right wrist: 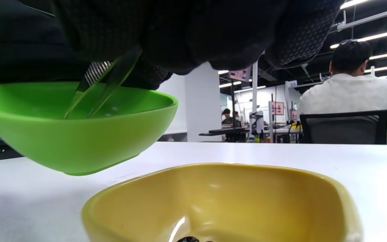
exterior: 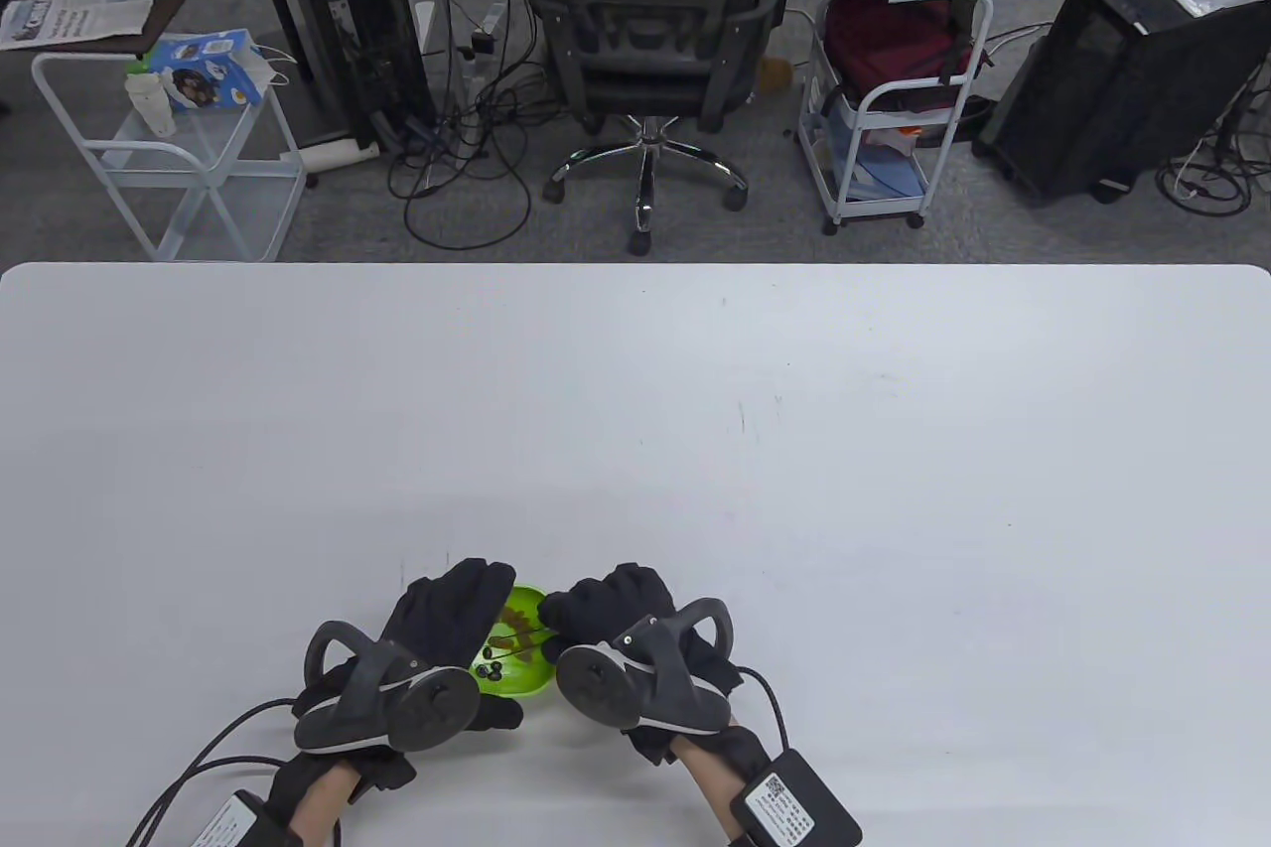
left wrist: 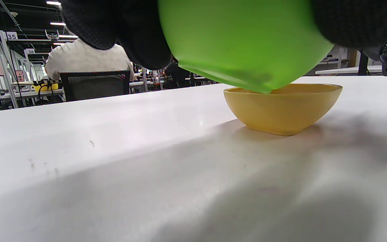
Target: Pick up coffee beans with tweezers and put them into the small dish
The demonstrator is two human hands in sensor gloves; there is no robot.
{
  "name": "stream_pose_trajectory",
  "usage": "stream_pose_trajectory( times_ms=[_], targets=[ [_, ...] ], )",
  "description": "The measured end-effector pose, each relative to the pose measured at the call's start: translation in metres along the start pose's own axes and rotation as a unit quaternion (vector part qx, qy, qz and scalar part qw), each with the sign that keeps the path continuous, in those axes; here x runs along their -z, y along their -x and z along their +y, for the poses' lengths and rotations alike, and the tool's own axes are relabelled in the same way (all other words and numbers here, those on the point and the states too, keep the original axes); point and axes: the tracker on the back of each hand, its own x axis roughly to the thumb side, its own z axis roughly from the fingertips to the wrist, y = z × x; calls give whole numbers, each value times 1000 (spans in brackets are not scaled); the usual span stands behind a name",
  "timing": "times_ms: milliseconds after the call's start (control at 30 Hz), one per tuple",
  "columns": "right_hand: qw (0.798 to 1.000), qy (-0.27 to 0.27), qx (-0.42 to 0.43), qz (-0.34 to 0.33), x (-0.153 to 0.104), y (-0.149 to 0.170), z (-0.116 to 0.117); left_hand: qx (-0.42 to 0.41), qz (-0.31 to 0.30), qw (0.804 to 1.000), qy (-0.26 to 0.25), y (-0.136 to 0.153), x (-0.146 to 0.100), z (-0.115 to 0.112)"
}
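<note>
My left hand (exterior: 467, 604) grips a green dish (exterior: 524, 680) by its left side and holds it tilted just above the table. Several dark coffee beans (exterior: 492, 668) lie in it. In the left wrist view the green dish (left wrist: 244, 40) hangs over the near rim of a yellow dish (left wrist: 281, 107) that stands on the table. My right hand (exterior: 596, 611) holds metal tweezers (right wrist: 102, 84), whose tips reach down into the green dish (right wrist: 79, 141). The yellow dish (right wrist: 247, 198) sits below my right hand with a dark bean (right wrist: 186, 239) at its bottom. The table view hides it.
The white table (exterior: 695, 410) stretches far ahead and to both sides. Glove cables (exterior: 199, 748) trail off the near edge. An office chair (exterior: 645, 23), two white carts and computer towers stand on the floor beyond the far edge.
</note>
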Motion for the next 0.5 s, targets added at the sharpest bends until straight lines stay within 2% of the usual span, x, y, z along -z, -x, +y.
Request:
stream_pose_trajectory(
  times_ms=[500],
  targets=[
    [1000, -2, -26, -11, 1, -7, 3, 0, 0, 1000, 0, 0, 0, 0]
  ],
)
